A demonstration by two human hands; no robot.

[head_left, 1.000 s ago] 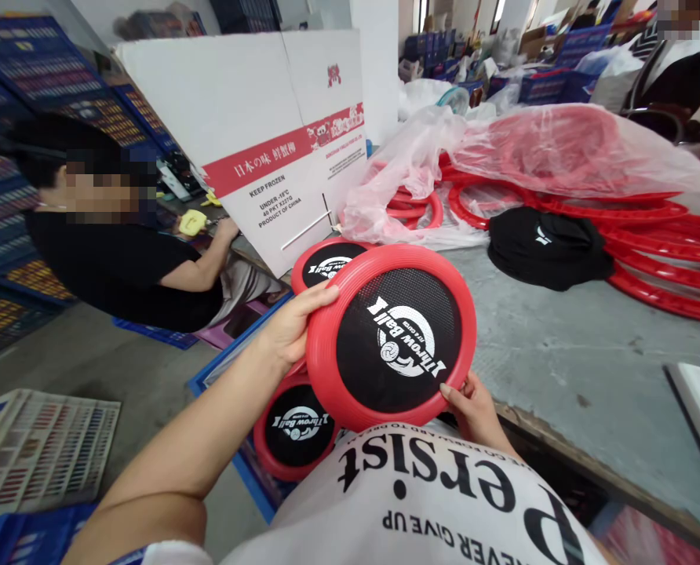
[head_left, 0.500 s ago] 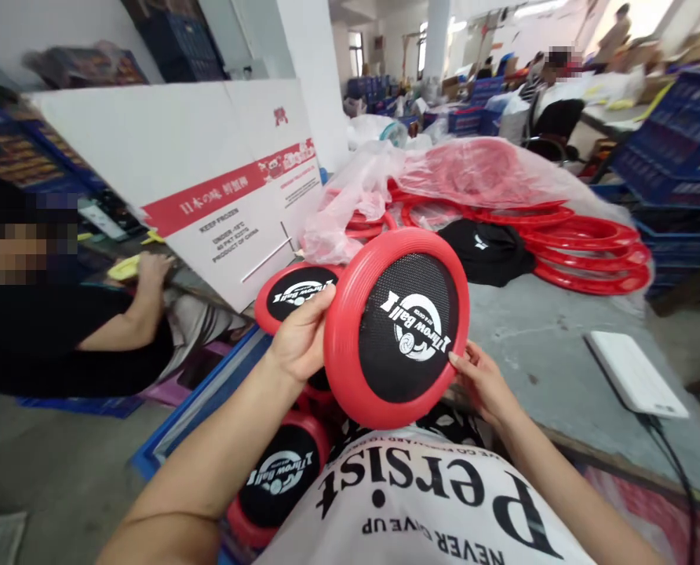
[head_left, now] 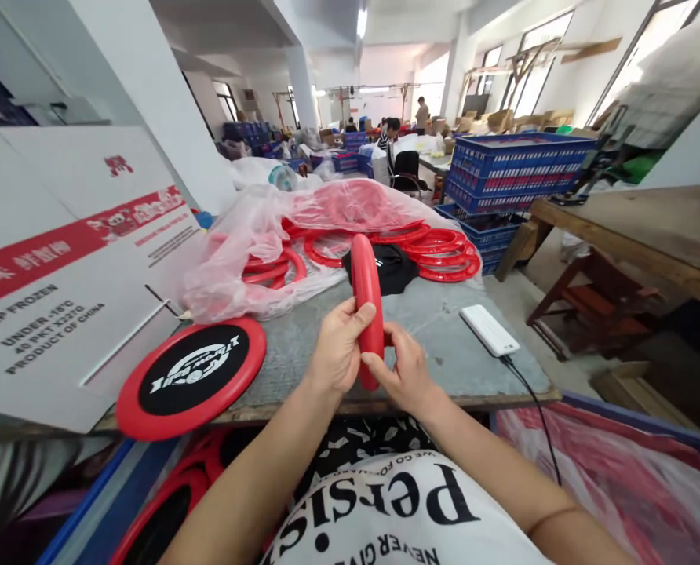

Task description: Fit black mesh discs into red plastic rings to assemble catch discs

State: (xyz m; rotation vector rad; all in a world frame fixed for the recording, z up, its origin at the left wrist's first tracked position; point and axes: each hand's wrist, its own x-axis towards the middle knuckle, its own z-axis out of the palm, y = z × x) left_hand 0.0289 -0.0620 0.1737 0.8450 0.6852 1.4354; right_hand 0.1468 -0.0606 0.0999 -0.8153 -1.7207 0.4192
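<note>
A red throw-ball disc (head_left: 362, 271) is held upright and edge-on above the table, so its printed face is hidden. My left hand (head_left: 335, 345) grips the near left side of the rim, thumb laid across it. On the other side my right hand (head_left: 406, 373) pinches the lower rim with the thumb and curled fingers. Another disc (head_left: 249, 369), with a red rim and black printed centre, lies at the table's left front edge. Behind the held disc is a folded black cloth piece (head_left: 394, 275), beside stacked red plastic rings (head_left: 447, 271).
Clear plastic sheeting (head_left: 220, 278) covers more rings at the back. A white cardboard panel (head_left: 79, 314) stands left. A white power bank (head_left: 490, 329) with a cable lies right. Below the table edge, a blue crate (head_left: 100, 494) holds several discs. Blue crates (head_left: 503, 176) are stacked far right.
The held disc has turned from facing me to edge-on, and both hands have come closer together on its rim. My view has swung right and up.
</note>
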